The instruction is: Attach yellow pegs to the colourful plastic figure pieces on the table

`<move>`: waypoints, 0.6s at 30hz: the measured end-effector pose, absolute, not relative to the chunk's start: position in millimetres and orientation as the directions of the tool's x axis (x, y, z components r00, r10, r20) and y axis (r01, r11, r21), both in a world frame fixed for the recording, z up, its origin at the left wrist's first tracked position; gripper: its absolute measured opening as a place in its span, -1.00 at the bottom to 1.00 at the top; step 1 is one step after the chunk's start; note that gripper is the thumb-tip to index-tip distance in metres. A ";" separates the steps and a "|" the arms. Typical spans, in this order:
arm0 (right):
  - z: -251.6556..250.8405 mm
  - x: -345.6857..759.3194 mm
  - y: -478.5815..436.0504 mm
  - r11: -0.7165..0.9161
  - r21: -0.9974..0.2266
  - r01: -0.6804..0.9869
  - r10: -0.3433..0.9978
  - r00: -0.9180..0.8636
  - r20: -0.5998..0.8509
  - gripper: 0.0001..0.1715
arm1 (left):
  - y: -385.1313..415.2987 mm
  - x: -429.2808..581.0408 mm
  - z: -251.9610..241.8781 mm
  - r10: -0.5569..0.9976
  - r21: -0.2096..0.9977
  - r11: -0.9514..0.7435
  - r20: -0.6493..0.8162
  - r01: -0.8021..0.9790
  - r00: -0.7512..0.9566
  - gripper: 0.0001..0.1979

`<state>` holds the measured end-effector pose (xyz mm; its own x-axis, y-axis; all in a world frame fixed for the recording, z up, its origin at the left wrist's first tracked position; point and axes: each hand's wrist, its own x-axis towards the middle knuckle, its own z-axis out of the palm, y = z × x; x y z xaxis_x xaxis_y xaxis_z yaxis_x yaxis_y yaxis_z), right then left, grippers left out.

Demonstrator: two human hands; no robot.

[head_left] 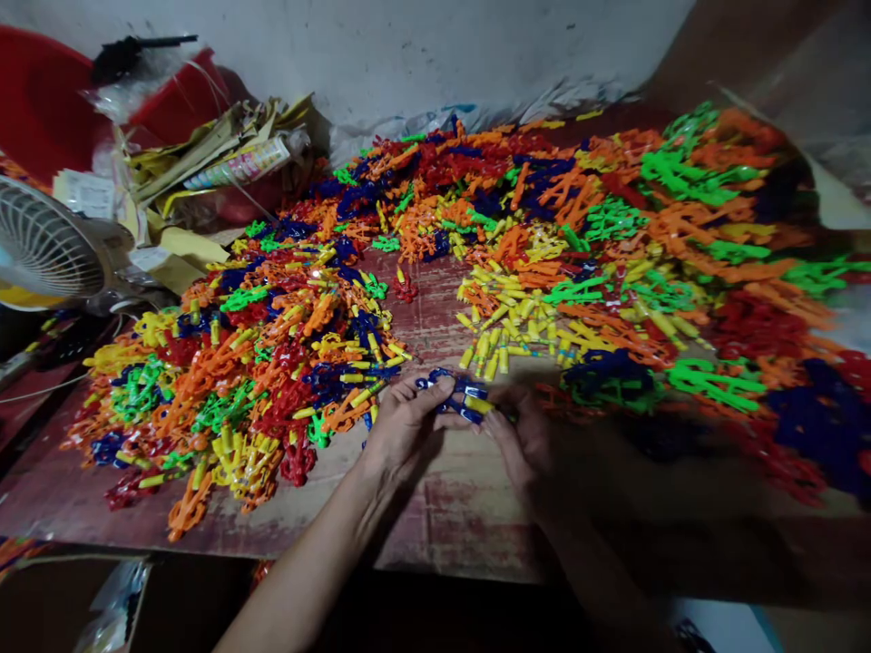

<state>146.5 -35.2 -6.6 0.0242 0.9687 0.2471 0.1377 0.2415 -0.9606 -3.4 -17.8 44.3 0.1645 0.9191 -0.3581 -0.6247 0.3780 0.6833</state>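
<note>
With our left hand [410, 410] we pinched the blue piece [474, 391]; our right hand [523, 437] gripped the yellow stick [479, 404]. Steadiness seemed best.

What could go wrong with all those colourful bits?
The yellow tube might slip, since it's small and the left hand has the blue piece too, with the right hand at the tube's end.

An orange piece lies near the table's front edge, so a bump might knock it off.

The fan faces loose bits nearby; if it's blowing, the yellow paper beside it might flutter.
</note>
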 end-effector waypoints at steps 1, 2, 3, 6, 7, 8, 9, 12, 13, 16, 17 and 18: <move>-5.4 146.3 -35.0 0.246 -0.958 0.147 0.968 0.019 0.252 -0.83 | -17.8 -3.8 44.4 0.922 0.697 0.370 -0.359 -0.615 0.148 -0.81; -4.0 146.0 -34.7 0.250 -0.957 0.148 0.967 0.009 0.254 -0.85 | -17.6 -4.2 44.6 0.919 0.700 0.374 -0.370 -0.609 0.139 -0.81; -2.6 145.7 -34.4 0.260 -0.955 0.145 0.964 0.007 0.264 -0.86 | -17.1 -4.7 44.9 0.907 0.688 0.396 -0.396 -0.608 0.142 -0.84; -0.8 144.5 -34.3 0.302 -0.946 0.121 0.953 0.004 0.304 -0.89 | -14.6 -5.7 45.5 0.806 0.543 0.543 -0.552 -0.641 0.215 -0.93; -1.6 144.1 -34.4 0.313 -0.942 0.119 0.949 0.011 0.316 -0.90 | -13.7 -5.7 45.2 0.759 0.476 0.588 -0.605 -0.654 0.241 -0.96; -2.9 143.8 -34.6 0.323 -0.938 0.127 0.944 0.023 0.328 -0.91 | -13.0 -5.7 44.6 0.716 0.418 0.620 -0.648 -0.664 0.260 -0.96; -4.6 143.7 -34.7 0.338 -0.929 0.147 0.938 0.029 0.346 -0.92 | -12.4 -5.7 43.7 0.687 0.381 0.636 -0.676 -0.671 0.267 -0.94; -9.0 145.8 -33.6 0.442 -0.861 0.252 0.889 0.007 0.458 -0.94 | -11.9 -6.1 39.9 0.674 0.401 0.642 -0.700 -0.653 0.234 -0.91; -9.5 147.2 -32.6 0.482 -0.829 0.285 0.869 -0.033 0.494 -0.92 | -12.0 -6.6 38.5 0.688 0.439 0.638 -0.694 -0.633 0.212 -0.92; -8.5 151.5 -29.8 0.535 -0.767 0.354 0.841 -0.137 0.524 -0.86 | -12.5 -8.3 33.9 0.755 0.568 0.597 -0.636 -0.566 0.158 -0.97; -8.1 152.5 -29.4 0.529 -0.761 0.375 0.844 -0.145 0.515 -0.85 | -12.6 -8.8 32.4 0.775 0.601 0.584 -0.612 -0.546 0.156 -0.95; -7.9 153.2 -29.4 0.517 -0.758 0.398 0.851 -0.145 0.505 -0.84 | -12.8 -9.0 31.1 0.792 0.627 0.573 -0.589 -0.529 0.159 -0.92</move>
